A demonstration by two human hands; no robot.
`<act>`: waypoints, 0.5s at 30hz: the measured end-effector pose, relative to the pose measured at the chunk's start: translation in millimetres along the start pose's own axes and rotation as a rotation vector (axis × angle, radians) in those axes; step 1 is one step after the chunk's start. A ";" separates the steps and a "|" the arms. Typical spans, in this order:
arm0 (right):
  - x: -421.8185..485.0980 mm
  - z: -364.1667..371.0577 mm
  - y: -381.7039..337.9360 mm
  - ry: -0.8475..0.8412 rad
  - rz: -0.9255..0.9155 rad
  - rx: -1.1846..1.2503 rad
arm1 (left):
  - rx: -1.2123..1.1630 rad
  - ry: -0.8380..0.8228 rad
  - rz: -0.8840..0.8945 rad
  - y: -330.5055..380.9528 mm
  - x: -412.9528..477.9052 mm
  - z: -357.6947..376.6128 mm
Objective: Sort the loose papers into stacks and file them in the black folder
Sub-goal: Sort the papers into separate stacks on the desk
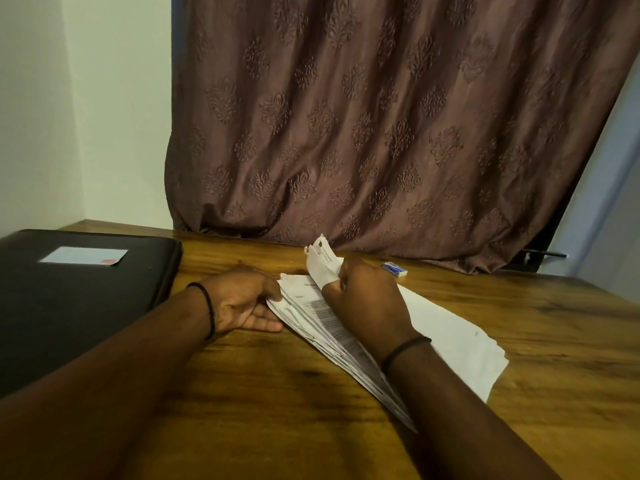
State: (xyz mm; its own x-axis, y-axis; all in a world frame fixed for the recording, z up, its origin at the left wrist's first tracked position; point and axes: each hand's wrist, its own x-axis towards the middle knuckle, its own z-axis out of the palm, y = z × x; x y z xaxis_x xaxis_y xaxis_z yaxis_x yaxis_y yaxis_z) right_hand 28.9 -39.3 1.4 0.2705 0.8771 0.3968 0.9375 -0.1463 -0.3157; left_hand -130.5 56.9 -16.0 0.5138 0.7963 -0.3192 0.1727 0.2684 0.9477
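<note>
A stack of printed white papers (pixel 446 327) lies slanted across the middle of the wooden table (pixel 263 393). My left hand (pixel 242 299) rests on the table at the stack's left edge, its fingers against the paper edges. My right hand (pixel 367 299) sits on top of the stack and pinches a small folded, torn-edged slip of paper (pixel 320 259), which is lifted upright. The black folder (pixel 69 299) lies closed at the left of the table, with a pale card or label (pixel 85 256) on its cover.
A small blue and white box (pixel 394 268) lies on the table behind my right hand. A brown patterned curtain (pixel 381 116) hangs down to the table's back edge. A white wall is at the left.
</note>
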 end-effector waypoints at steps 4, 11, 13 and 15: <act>1.2 1.1 1.6 0.000 -0.014 -0.006 | 0.034 -0.001 0.024 -0.2 0.7 2.2; 0.8 2.7 2.4 -0.018 -0.034 -0.019 | 0.030 0.066 0.050 -2.6 2.2 6.4; -0.8 3.1 2.6 -0.048 -0.045 -0.031 | 0.030 0.068 0.067 -4.1 2.3 7.7; -2.3 3.3 2.5 -0.079 -0.051 -0.047 | 0.040 0.078 0.091 -5.9 4.2 8.6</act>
State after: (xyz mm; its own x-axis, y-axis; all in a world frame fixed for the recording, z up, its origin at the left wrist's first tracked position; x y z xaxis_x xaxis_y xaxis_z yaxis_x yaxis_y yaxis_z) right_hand 29.9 -40.2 -3.2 0.2062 0.9169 0.3417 0.9594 -0.1207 -0.2550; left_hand -122.1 53.9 -22.9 0.4621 0.8567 -0.2293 0.1625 0.1723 0.9715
